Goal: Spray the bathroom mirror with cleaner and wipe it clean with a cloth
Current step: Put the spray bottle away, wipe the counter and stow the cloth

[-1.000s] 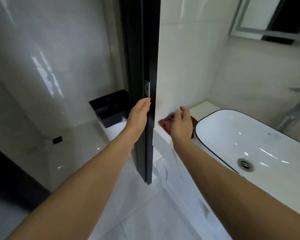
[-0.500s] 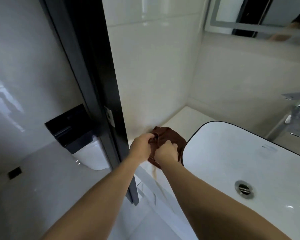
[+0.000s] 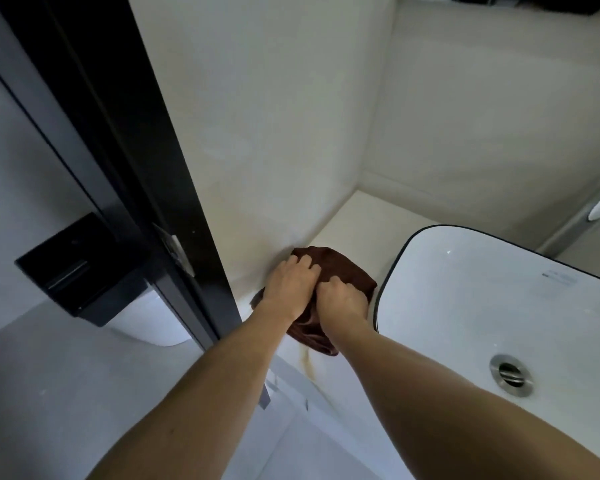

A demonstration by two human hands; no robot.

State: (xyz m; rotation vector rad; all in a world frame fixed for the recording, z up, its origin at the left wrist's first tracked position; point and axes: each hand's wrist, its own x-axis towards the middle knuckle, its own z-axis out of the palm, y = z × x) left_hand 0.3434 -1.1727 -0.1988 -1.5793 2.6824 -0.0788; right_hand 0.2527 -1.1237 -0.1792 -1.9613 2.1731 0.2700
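Both hands moved onto the brown cloth [image 3: 340, 268] just left of the sink [image 3: 499, 306]: left hand [image 3: 291, 285] and right hand [image 3: 342, 299] now bunch it with curled fingers, so wiping probably starts once it's lifted. No spray bottle visible.

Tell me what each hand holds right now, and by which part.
Both hold the brown cloth on the countertop: left hand on its left side, right hand bunching its middle.
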